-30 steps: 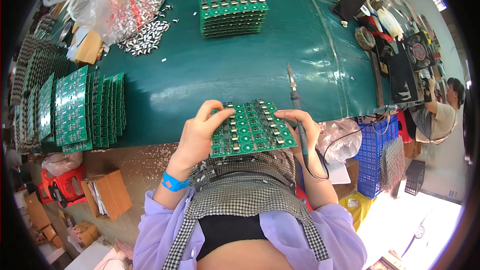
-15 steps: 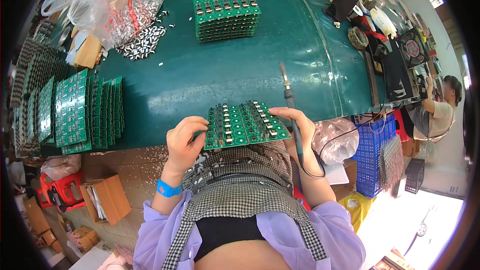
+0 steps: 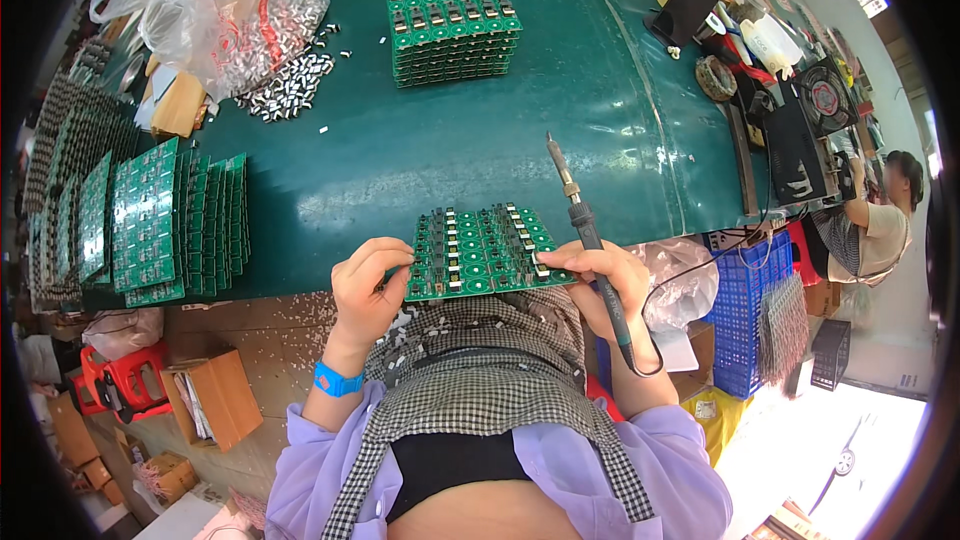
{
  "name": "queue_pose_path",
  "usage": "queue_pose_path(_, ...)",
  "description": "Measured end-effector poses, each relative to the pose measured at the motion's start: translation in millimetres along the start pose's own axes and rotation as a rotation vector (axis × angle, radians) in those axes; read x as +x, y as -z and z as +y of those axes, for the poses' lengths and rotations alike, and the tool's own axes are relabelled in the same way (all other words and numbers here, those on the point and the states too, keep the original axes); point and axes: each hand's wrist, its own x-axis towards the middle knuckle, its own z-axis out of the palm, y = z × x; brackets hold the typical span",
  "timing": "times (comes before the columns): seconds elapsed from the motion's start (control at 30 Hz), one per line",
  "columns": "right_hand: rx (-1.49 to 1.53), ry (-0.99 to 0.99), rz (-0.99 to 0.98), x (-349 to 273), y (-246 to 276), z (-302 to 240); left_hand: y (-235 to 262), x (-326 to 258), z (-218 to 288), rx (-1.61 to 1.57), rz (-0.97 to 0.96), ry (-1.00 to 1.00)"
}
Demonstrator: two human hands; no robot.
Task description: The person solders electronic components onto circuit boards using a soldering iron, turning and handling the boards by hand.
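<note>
A green circuit board panel (image 3: pixel 478 258) with rows of dark and white components is held at the table's near edge, above my lap. My left hand (image 3: pixel 368 280) pinches its left edge between thumb and fingers. A soldering iron (image 3: pixel 590 235) lies across my right hand (image 3: pixel 610 285), its metal tip pointing up and away over the table and its cord looping by the wrist. The fingertips of that hand rest on the panel's right side, by the row of white components.
More populated panels stand in a stack (image 3: pixel 453 30) at the back. Upright green boards (image 3: pixel 150 220) fill the left side. A plastic bag (image 3: pixel 215 10) sits by a pile of small metal parts (image 3: pixel 288 88). A fan (image 3: pixel 825 98) and another person (image 3: pixel 880 220) are at right.
The soldering iron has swung in my right hand, its tip shifting left and its handle lower. My right fingers have moved down along the panel's edge. My left hand has stayed on the board.
</note>
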Motion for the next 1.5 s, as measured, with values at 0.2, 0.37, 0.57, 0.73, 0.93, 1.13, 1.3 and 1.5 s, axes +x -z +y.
queue_pose_path(0.2, 0.116, -0.222, 0.102, -6.3, -10.7, 8.1, -1.1, 1.2, 1.2, -0.011, 0.006, 0.029)
queue_pose_path(0.37, 0.011, -0.178, 0.011, -9.9, -7.5, 20.3, -0.7, 2.7, 0.7, 0.001, 0.006, 0.009)
queue_pose_path(0.57, -0.029, -0.215, 0.053, -5.8, -12.1, 11.6, -2.1, 2.5, -0.1, -0.001, 0.017, 0.034)
queue_pose_path(0.73, 0.013, -0.33, 0.141, -14.7, -10.5, 17.6, -1.9, 3.4, 0.6, 0.005, 0.017, 0.018)
queue_pose_path(0.93, 0.096, -0.299, 0.155, -19.3, -15.3, 26.6, -2.6, 2.0, 0.1, 0.01, 0.023, 0.023)
queue_pose_path(1.13, 0.068, -0.141, 0.071, -9.5, -12.9, 27.4, -1.5, -0.3, 0.3, 0.007, 0.017, 0.018)
queue_pose_path(1.3, 0.132, -0.063, 0.07, -12.3, -7.4, 13.4, -1.4, -0.6, 0.5, 0.014, 0.014, 0.015)
queue_pose_path(1.5, 0.129, 0.042, 0.022, -2.8, -7.8, 5.0, -1.7, -2.5, -0.7, 0.016, 0.02, 0.031)
